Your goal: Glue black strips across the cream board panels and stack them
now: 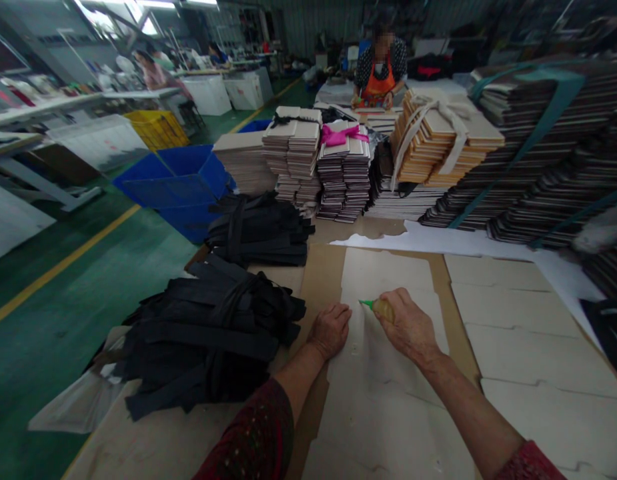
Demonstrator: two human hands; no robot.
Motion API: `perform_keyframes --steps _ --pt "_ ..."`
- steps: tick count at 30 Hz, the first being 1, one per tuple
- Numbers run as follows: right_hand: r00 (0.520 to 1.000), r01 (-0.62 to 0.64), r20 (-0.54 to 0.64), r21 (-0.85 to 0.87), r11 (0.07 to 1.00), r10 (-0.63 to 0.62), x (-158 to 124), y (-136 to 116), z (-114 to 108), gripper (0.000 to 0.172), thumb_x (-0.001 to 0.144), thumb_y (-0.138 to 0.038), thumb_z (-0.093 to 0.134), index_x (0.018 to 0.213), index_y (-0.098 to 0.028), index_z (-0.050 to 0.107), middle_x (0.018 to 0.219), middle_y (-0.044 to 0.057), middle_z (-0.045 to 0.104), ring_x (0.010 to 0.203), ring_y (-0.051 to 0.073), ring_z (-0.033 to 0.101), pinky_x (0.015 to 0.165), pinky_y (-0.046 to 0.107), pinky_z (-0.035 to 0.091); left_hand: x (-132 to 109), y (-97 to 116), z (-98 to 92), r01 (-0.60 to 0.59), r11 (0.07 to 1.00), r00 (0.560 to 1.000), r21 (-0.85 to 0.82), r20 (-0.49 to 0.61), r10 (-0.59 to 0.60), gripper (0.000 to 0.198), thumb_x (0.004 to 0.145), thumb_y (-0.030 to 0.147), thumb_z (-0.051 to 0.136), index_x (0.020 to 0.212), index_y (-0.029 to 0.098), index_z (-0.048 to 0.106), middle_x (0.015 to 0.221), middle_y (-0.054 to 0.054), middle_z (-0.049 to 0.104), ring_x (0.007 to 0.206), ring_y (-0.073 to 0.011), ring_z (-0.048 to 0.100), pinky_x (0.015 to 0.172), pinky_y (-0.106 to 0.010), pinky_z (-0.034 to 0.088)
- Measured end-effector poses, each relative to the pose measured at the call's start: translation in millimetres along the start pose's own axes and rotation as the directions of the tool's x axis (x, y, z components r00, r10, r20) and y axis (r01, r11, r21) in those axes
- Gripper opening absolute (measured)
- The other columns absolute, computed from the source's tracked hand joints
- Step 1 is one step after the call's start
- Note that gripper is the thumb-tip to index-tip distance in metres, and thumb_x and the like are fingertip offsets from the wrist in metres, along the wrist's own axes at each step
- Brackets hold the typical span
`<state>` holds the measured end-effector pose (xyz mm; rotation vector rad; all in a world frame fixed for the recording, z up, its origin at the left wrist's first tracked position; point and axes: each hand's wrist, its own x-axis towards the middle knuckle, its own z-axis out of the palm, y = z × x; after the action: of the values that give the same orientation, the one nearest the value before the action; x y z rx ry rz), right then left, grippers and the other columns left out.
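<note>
My right hand (408, 327) is closed around a small yellowish squeeze glue bottle (385, 309) with a green nozzle. The bottle lies tilted, its tip pointing left just over a pale board (388, 270). Overlapping pale boards run down toward me in a column, with a few small spots on their surface. At the left edge of this column rests my left hand (331, 330), fingers bent and laid on the board, holding no object that I can see. Left of that hand lies a tied bundle of black strips (208, 333).
A second column of pale boards (533, 333) lies to the right. Behind are another black strip bundle (261, 230), tied board stacks (343, 167) and strapped dark stacks (533, 133). Blue crates (173, 180) stand at the left. A person in an orange apron (381, 80) works opposite.
</note>
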<state>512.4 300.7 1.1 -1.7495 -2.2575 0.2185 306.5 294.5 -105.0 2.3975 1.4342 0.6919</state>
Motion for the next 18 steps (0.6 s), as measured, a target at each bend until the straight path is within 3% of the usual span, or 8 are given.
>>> perform_keyframes --steps 4,9,18 --pt "0.998 -0.031 0.047 -0.015 0.999 0.032 2.0 4.1 -8.6 0.017 0.088 -0.030 0.056 0.104 -0.027 0.052 0.106 0.002 0.056 0.083 0.019 0.059 0.060 0.029 0.037 -1.0 -0.3 0.2 -0.003 1.000 1.000 -0.003 0.004 0.003 0.026 0.092 0.022 0.058 0.118 0.018 0.058 0.122 -0.008 0.060 0.114 -0.0243 0.055 0.097 -0.047 0.047" --pt "0.995 -0.072 0.077 0.101 0.992 0.065 -1.1 10.4 -8.7 0.020 0.087 -0.034 0.057 0.106 -0.028 0.052 0.107 0.000 0.057 0.083 0.018 0.061 0.063 0.029 0.039 -0.7 -1.1 2.0 -0.002 1.000 1.000 -0.006 0.002 0.002 0.028 0.091 0.022 0.059 0.119 0.018 0.059 0.121 -0.009 0.060 0.115 -0.0250 0.055 0.098 -0.048 0.046" --pt "0.990 -0.131 -0.023 0.148 0.980 0.136 2.1 1.5 9.2 0.019 0.089 -0.037 0.053 0.105 -0.027 0.054 0.109 0.003 0.056 0.086 0.020 0.060 0.063 0.030 0.041 0.0 -0.8 0.8 -0.009 1.000 1.000 0.027 0.002 0.009 0.025 0.092 0.022 0.057 0.117 0.018 0.059 0.121 -0.008 0.060 0.113 -0.0235 0.056 0.097 -0.046 0.047"
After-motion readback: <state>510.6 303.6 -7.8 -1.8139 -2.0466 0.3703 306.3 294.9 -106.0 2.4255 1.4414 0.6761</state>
